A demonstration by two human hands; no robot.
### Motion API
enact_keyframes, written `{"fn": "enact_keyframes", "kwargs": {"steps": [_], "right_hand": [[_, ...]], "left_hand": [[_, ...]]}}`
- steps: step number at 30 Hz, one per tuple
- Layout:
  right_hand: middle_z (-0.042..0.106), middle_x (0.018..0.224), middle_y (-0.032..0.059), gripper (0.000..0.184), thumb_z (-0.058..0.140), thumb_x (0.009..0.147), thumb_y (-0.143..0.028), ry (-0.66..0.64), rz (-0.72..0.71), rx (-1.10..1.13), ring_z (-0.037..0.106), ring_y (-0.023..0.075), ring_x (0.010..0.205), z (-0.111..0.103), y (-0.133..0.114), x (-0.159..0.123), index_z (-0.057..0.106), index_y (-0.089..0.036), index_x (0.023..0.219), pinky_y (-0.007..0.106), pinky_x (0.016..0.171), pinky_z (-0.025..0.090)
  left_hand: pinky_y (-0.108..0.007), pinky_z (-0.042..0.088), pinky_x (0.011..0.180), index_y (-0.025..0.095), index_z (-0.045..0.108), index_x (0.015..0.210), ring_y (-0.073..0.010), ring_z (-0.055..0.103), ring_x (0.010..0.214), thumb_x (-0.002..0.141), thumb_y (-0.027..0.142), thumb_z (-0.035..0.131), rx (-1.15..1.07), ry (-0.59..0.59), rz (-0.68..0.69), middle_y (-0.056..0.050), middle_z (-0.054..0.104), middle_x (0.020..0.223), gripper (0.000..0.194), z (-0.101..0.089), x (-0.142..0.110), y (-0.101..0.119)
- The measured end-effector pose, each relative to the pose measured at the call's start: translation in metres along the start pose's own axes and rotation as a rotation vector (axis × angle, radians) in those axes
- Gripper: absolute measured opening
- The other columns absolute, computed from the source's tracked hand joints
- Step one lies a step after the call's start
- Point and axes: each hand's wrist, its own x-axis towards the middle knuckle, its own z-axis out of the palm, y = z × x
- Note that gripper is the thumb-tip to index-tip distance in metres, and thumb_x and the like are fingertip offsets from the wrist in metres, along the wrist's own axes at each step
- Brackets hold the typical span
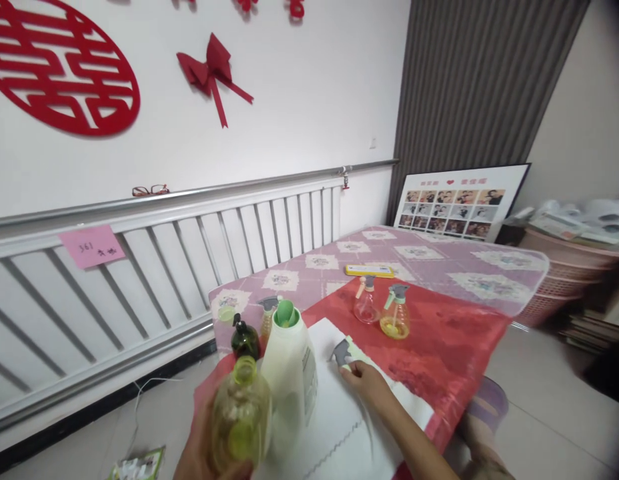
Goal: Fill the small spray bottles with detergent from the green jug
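At the lower left, my left hand (pixel 202 433) is wrapped round a clear yellow-green bottle (pixel 242 413) with an uncapped neck. My right hand (pixel 364 381) pinches a grey spray head (pixel 342 352) with a pale green part, low over the white cloth (pixel 334 433). A big white jug (pixel 288 373) with a green cap (pixel 286 313) stands between my hands, right beside the bottle. Behind it are a dark green pump bottle (pixel 245 339) and a partly hidden spray bottle (pixel 268 320). Two clear spray bottles stand on the red cloth, one pinkish (pixel 366 308), one holding yellow liquid (pixel 395 323).
A yellow-and-white box (pixel 369 271) lies on the patterned tablecloth (pixel 414 252) past the red cloth (pixel 439 333). A white radiator (pixel 214 240) runs along the wall. Pink baskets (pixel 559 273) and a leaning photo board (pixel 454 200) are at the right.
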Motion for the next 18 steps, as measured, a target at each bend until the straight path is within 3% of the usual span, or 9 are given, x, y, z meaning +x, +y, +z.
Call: {"fn": "enact_keyframes", "kwargs": {"steps": [3, 7, 10, 12, 16, 18], "right_hand": [[0.052, 0.047, -0.0038, 0.028, 0.063, 0.066, -0.042, -0.039, -0.017, -0.114, 0.05, 0.0183, 0.054, 0.005, 0.006, 0.001, 0.05, -0.024, 0.049, 0.03, 0.057, 0.03], [0.064, 0.053, 0.0019, 0.022, 0.063, 0.069, -0.036, -0.084, -0.034, -0.218, 0.06, 0.0219, 0.057, 0.003, 0.009, -0.003, 0.06, -0.023, 0.052, 0.03, 0.057, 0.033], [0.07, 0.065, 0.0057, 0.012, 0.063, 0.068, -0.034, -0.056, -0.032, -0.259, 0.065, 0.0254, 0.064, -0.003, 0.006, -0.006, 0.068, -0.023, 0.068, 0.032, 0.06, 0.038], [0.069, 0.068, 0.0053, 0.018, 0.06, 0.071, -0.037, -0.016, -0.043, -0.269, 0.064, 0.0254, 0.065, -0.006, -0.002, -0.012, 0.068, -0.023, 0.08, 0.033, 0.062, 0.04], [0.063, 0.064, 0.001, 0.025, 0.053, 0.08, -0.047, 0.011, -0.196, -0.074, 0.06, 0.0216, 0.064, 0.002, -0.028, -0.043, 0.061, -0.026, 0.071, 0.031, 0.063, 0.045], [0.066, 0.067, 0.0011, 0.026, 0.054, 0.082, -0.048, -0.079, -0.242, 0.081, 0.063, 0.0211, 0.066, 0.017, -0.038, -0.067, 0.065, -0.026, 0.075, 0.03, 0.064, 0.047]], "left_hand": [[-0.043, 0.049, 0.103, 0.023, 0.036, 0.141, -0.0377, 0.052, 0.127, 0.057, 0.059, 0.08, 0.013, 0.076, 0.06, -0.012, 0.055, 0.139, 0.102, -0.002, 0.023, 0.022], [-0.04, 0.047, 0.104, 0.021, 0.037, 0.138, -0.0335, 0.054, 0.126, 0.061, 0.056, 0.076, 0.09, 0.093, 0.122, -0.013, 0.053, 0.139, 0.094, 0.001, 0.05, 0.04], [-0.042, 0.047, 0.104, 0.021, 0.037, 0.139, -0.0328, 0.055, 0.124, 0.063, 0.052, 0.075, 0.135, 0.066, 0.147, -0.014, 0.049, 0.142, 0.091, 0.001, 0.063, 0.049], [-0.044, 0.047, 0.102, 0.023, 0.037, 0.139, -0.0335, 0.055, 0.124, 0.064, 0.048, 0.074, 0.181, 0.062, 0.15, -0.014, 0.046, 0.144, 0.088, 0.0, 0.069, 0.056], [-0.044, 0.048, 0.1, 0.025, 0.038, 0.14, -0.0334, 0.055, 0.123, 0.065, 0.043, 0.073, 0.266, 0.072, 0.147, -0.012, 0.048, 0.143, 0.085, -0.001, 0.078, 0.067], [-0.043, 0.048, 0.099, 0.025, 0.037, 0.142, -0.0323, 0.056, 0.122, 0.066, 0.042, 0.073, 0.295, 0.072, 0.139, -0.012, 0.049, 0.142, 0.086, -0.002, 0.082, 0.068]]}}
